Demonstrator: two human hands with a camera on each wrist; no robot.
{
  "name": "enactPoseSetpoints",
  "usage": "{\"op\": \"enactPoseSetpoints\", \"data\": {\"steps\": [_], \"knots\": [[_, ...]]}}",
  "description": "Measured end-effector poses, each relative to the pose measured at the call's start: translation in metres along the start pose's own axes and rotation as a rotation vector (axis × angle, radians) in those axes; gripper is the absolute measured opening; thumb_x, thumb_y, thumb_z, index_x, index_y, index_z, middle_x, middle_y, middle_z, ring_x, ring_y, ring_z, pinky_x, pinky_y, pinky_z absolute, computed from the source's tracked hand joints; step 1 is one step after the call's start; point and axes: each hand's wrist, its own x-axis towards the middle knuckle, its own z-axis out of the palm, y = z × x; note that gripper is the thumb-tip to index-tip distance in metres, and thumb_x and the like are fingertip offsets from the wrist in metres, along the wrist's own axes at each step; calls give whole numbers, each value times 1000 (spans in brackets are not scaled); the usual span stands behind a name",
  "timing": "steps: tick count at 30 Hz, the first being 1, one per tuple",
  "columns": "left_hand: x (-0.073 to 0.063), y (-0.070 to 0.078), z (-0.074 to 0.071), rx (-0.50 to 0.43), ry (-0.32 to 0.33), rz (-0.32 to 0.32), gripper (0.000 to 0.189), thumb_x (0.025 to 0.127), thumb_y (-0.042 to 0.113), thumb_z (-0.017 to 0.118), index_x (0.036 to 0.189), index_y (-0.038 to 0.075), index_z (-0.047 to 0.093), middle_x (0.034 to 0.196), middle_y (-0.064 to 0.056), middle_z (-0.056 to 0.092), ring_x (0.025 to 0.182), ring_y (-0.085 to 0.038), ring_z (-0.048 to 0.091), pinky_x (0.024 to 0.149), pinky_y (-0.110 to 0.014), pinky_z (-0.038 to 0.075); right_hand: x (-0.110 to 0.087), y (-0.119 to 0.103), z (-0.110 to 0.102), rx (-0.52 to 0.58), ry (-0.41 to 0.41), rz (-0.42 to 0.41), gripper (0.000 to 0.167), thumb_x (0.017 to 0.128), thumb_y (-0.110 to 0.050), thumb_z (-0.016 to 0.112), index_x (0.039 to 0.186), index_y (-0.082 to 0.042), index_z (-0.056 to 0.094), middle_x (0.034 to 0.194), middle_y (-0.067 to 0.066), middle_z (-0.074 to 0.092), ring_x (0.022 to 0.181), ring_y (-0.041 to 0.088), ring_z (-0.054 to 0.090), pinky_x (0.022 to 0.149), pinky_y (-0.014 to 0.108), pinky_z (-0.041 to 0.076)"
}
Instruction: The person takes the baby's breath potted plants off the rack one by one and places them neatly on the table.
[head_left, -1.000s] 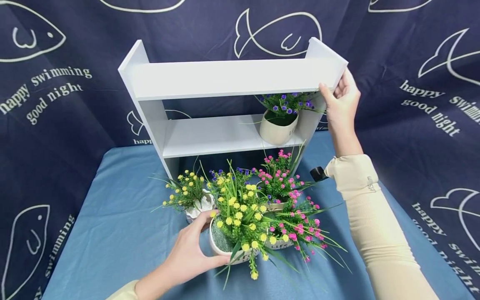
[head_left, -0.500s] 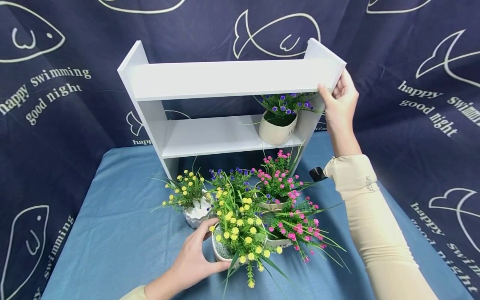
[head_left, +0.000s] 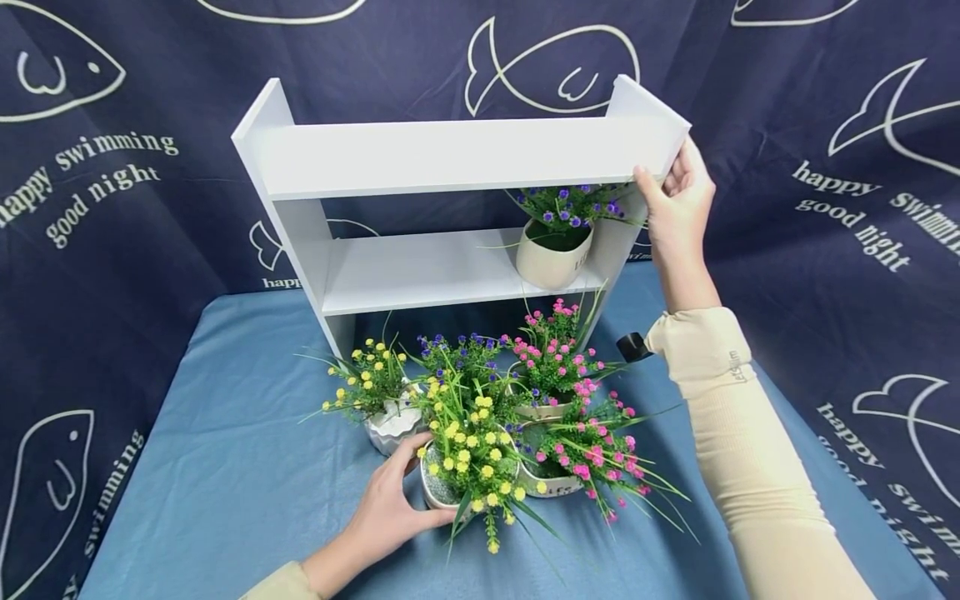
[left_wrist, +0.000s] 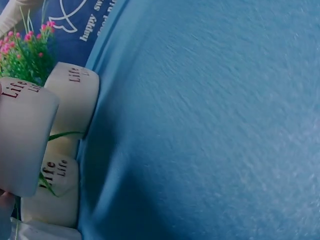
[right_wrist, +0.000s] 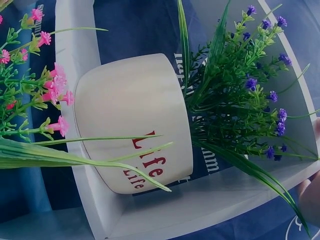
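My left hand (head_left: 386, 500) grips a cream pot of yellow flowers (head_left: 468, 458), thumb at the near side and fingers at the left rim. In the left wrist view this pot (left_wrist: 22, 140), marked "Life", has its base apart from the blue cloth. Up at the white shelf (head_left: 450, 154), my right hand (head_left: 681, 212) holds the right side panel near its top. On the middle board a cream pot (right_wrist: 132, 122) of purple flowers stands at the right end, partly under the top board.
Pink-flowered pots (head_left: 551, 483) stand to the right of the held pot. Purple flowers (head_left: 465, 358) rise behind it. A white wavy pot (head_left: 393, 425) with yellow flowers stands at left. A blue cloth (head_left: 225, 467) covers the table; a fish-print curtain (head_left: 390, 50) hangs behind.
The held yellow-flowered pot has come slightly toward me, showing more of the purple flowers and white pot behind it. My right hand keeps its hold on the shelf.
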Motion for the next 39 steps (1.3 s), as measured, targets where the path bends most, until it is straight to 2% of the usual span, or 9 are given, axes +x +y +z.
{"op": "enactPoseSetpoints", "data": {"steps": [8,15,20,25,30,35,39], "knots": [[6,-9,7,19,-19,32,93,53,26,94,134,11,50,131,-7,61,120,-26,59,102,-51,44,0,0,0,1,5,4,64,83,12,62,142,-5,46,141,14,55,122,18,57,104,26,44],[8,-16,12,47,3,134,92,52,29,94,132,10,52,127,-4,63,117,-23,60,98,-47,48,1,2,0,7,4,3,64,83,13,62,142,-4,46,141,14,54,124,19,57,105,27,44],[10,-25,14,59,17,190,93,52,30,94,132,9,52,127,-4,62,117,-24,60,97,-47,49,1,1,0,11,3,4,64,83,13,62,143,-4,46,142,14,54,125,19,56,106,28,43],[12,-34,17,109,19,230,96,52,35,93,134,8,51,129,-6,59,119,-24,57,98,-46,48,0,0,1,-1,7,17,65,83,13,61,144,-4,44,143,14,53,126,19,55,106,27,43],[13,-39,18,121,12,207,95,55,34,92,135,6,50,132,-8,57,123,-27,54,102,-49,45,-1,-1,2,-3,9,22,66,83,13,61,144,-3,43,144,15,52,127,19,54,106,27,43],[13,-41,18,135,-34,128,88,59,28,91,133,4,49,130,-12,57,121,-31,55,101,-54,44,-1,-2,1,-1,17,18,65,83,14,61,143,-3,44,143,15,52,127,19,55,106,27,43],[13,-43,16,102,-82,66,90,59,28,91,135,4,48,135,-15,55,125,-36,52,102,-58,41,-1,-1,1,-1,17,20,65,83,13,61,143,-4,44,143,15,53,126,19,55,105,27,43]]}}
